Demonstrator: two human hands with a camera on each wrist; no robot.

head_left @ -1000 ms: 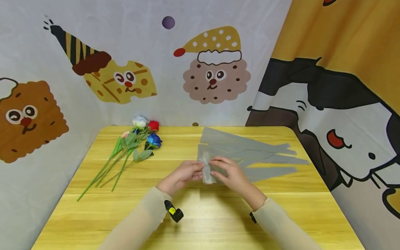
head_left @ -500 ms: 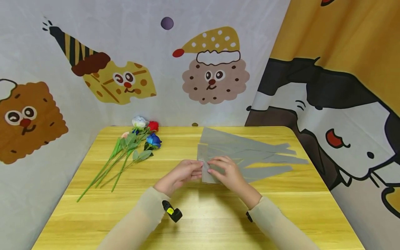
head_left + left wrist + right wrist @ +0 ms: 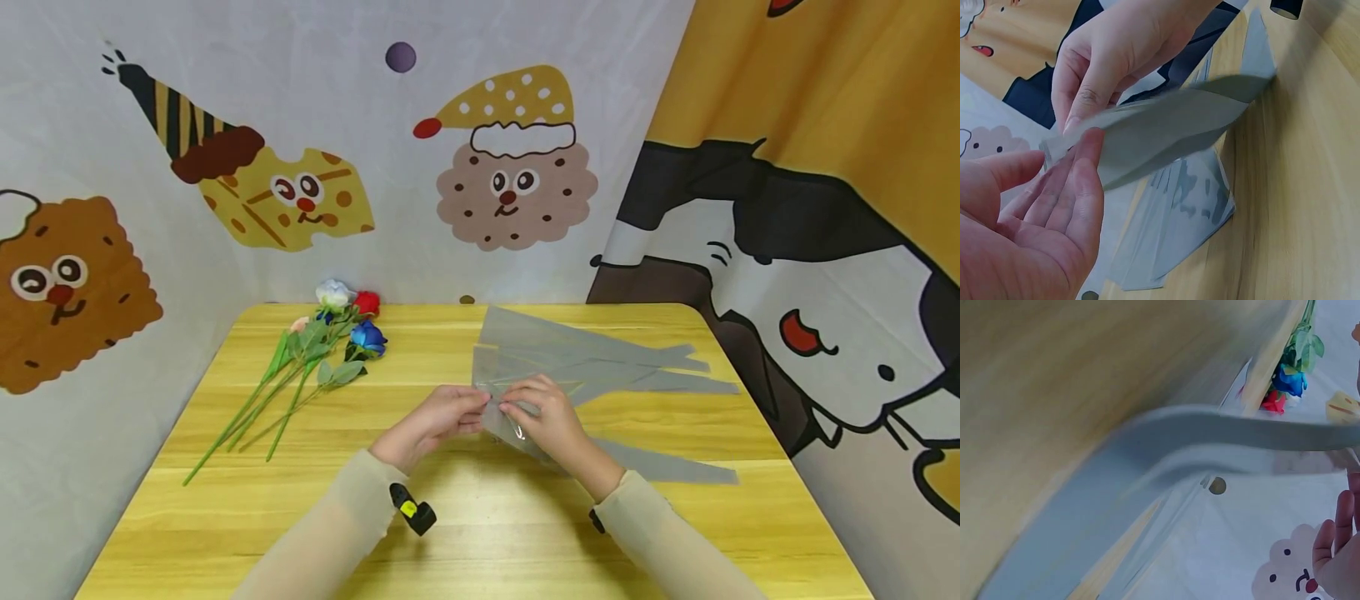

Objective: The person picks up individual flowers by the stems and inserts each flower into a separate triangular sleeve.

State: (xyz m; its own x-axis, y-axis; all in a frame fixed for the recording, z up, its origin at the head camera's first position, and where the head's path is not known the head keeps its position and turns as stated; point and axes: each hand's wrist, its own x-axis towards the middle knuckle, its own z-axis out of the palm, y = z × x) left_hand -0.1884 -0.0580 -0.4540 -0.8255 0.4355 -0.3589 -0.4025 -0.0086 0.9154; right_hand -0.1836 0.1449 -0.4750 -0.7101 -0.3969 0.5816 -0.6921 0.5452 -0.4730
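A translucent grey plastic sleeve [image 3: 1166,131] stands lifted between my two hands, its faces bowed apart toward the narrow end. My left hand [image 3: 435,419] holds its wide edge at the left, thumb on one side and fingers on the other. From the right, my right hand [image 3: 546,417] pinches the same edge between thumb and fingertips. The right wrist view has the sleeve's curved, blurred sheet [image 3: 1116,462] passing close to the camera, and part of the right hand at the lower right. Under and behind the hands lie several more flat grey sleeves [image 3: 555,333].
Artificial flowers lie at the table's left: a white one [image 3: 333,293], a red one [image 3: 367,303] and a blue one [image 3: 368,337], with long green stems [image 3: 232,423]. The wooden table [image 3: 480,533] meets a cartoon-printed cloth [image 3: 315,108] behind it.
The held sleeve has lifted and bent, and its narrow end has swung toward me. Both hands stay nearly in place at its wide edge. The flowers have not moved.
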